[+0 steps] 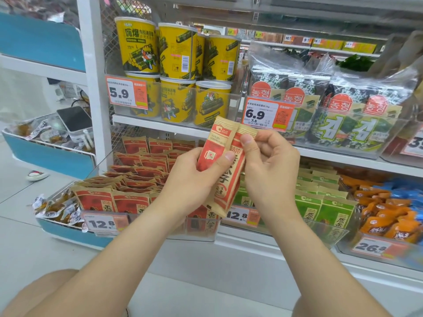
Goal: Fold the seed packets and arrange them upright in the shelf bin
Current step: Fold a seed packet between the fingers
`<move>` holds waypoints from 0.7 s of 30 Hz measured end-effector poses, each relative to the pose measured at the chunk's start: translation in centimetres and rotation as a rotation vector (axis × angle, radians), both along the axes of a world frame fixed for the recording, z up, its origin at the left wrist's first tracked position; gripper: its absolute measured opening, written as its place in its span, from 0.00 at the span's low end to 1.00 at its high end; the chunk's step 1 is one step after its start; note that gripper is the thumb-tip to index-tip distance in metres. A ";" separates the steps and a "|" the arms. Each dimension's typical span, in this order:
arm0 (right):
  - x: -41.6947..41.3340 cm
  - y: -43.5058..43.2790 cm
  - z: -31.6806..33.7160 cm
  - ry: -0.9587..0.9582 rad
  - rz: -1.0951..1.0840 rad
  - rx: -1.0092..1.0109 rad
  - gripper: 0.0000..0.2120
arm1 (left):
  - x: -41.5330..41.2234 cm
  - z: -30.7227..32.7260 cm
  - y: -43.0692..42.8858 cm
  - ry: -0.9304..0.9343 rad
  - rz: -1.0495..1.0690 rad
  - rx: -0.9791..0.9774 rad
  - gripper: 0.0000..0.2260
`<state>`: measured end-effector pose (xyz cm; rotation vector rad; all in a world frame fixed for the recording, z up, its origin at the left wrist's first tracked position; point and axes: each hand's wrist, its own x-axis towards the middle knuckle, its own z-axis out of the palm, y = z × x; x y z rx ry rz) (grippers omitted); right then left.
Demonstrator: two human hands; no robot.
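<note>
**One red packet in two hands**

Held up in front of the white metal shelf [160, 128]: a red and tan paper seed packet [225, 165], top end up and tilted a little. Bent along its length, with a crease down the middle and two long halves. Gripped on the left half by the left hand [194, 181], thumb flat on the front, fingers curled round the back. Pinched near the top of the right half by the right hand [270, 165], thumb on the front, other fingers curled behind. Both hands closed on the same packet. Up in the air, above and in front of the bin.

Below the hands, a clear plastic shelf bin [174, 227] full of more red and tan packets [137, 179]. Upright in rows at the front, tipped and messy further back. Stuck on the front wall, a white and orange price tag [103, 223] marked 12.8.

Just to the right, a second clear bin [338, 236] with green paper packets [320, 202] standing upright. Further right, orange snack bags [389, 213] in a heap.

On the shelf above, yellow round cups with white lids [176, 53], stacked two high. Beside them, dark green seaweed packs [343, 110] in clear wrap.
</note>
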<state>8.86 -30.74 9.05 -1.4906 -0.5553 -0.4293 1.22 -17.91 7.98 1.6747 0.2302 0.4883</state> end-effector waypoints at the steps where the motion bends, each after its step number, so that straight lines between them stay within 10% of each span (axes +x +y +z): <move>1: 0.0 0.0 0.0 0.047 0.016 -0.025 0.04 | 0.1 -0.1 0.0 -0.007 0.029 0.027 0.15; 6: 0.0 -0.4 -0.3 0.342 0.214 -0.388 0.12 | 0.7 -0.7 0.2 0.030 0.218 0.009 0.18; 16: -0.1 -1.3 0.8 0.430 0.351 -0.287 0.12 | 0.3 0.5 1.8 0.147 -0.075 -0.580 0.17; 21: -0.2 -1.1 0.4 0.391 0.470 -0.260 0.11 | -0.3 1.0 1.6 -0.049 0.071 -0.179 0.12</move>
